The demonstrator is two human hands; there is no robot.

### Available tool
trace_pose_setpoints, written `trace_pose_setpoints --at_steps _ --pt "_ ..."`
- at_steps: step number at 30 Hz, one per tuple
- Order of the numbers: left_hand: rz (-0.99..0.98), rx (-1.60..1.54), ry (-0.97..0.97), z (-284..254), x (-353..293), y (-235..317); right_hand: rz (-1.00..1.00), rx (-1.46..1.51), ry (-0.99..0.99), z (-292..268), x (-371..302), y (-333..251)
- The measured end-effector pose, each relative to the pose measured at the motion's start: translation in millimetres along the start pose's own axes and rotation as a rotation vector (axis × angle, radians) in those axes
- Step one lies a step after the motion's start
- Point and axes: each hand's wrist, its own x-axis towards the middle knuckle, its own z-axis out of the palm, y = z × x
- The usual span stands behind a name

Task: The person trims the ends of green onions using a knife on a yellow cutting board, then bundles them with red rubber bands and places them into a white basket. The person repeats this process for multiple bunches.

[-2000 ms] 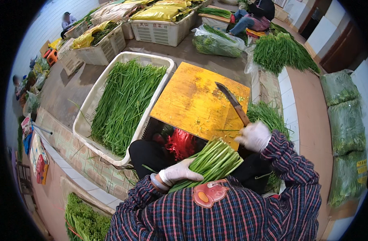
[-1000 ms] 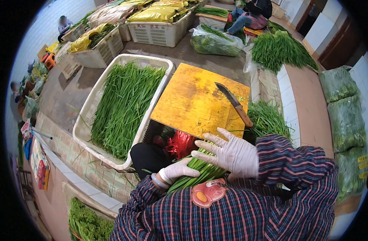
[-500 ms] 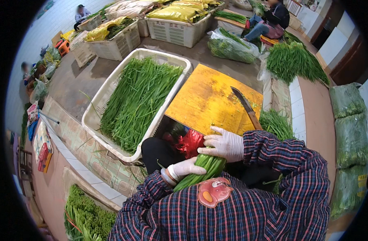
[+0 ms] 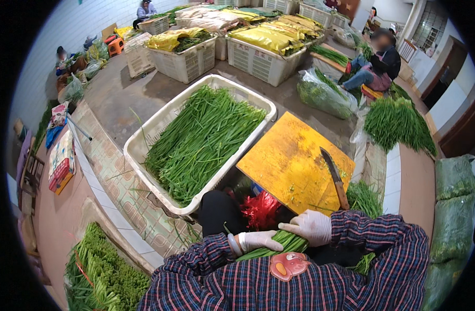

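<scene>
A bunch of green chives [image 4: 279, 243] lies across my lap, gripped between both gloved hands. My left hand [image 4: 259, 241] is closed around its nearer left side, thumb along the stalks. My right hand [image 4: 311, 228], fingers bent, holds the far right end of the bunch. Just beyond it is the yellow cutting board [image 4: 292, 160], scuffed and scattered with green bits. A knife with a dark blade and wooden handle [image 4: 341, 194] rests along the board's right side. Red plastic ties [image 4: 260, 210] hang below the board's near edge. My palms and some fingertips are hidden.
A white crate [image 4: 136, 145] full of chives stands left of the board. More chives lie at lower left [image 4: 105, 274] and at right [image 4: 401, 124]. Bagged greens [image 4: 455, 223] line the right edge. Loaded crates [image 4: 266, 63] and a seated person [image 4: 375, 67] are farther off.
My view has tilted up, so the scene sits lower. My right hand has gone from spread fingers atop the bunch to bent fingers at its end. The left hand keeps its hold.
</scene>
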Motion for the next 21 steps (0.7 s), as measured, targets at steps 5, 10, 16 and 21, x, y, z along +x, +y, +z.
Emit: trace_pose_setpoints --at_steps 5,10,16,21 --pt "-0.004 0.035 -0.039 -12.6 -3.3 3.2 0.037 -0.043 -0.07 -26.9 8.9 -8.7" --pt "0.09 0.032 -0.104 -9.0 -17.7 21.3 0.099 -0.126 -0.155 -66.3 25.5 -29.0" --pt "0.291 0.638 0.025 -7.5 -71.3 109.9 0.035 -0.422 -0.186 -149.2 86.1 -45.2" --pt "1.228 1.554 1.189 103.0 -134.1 155.7 0.021 -0.637 -0.076 -204.2 112.0 -54.5"
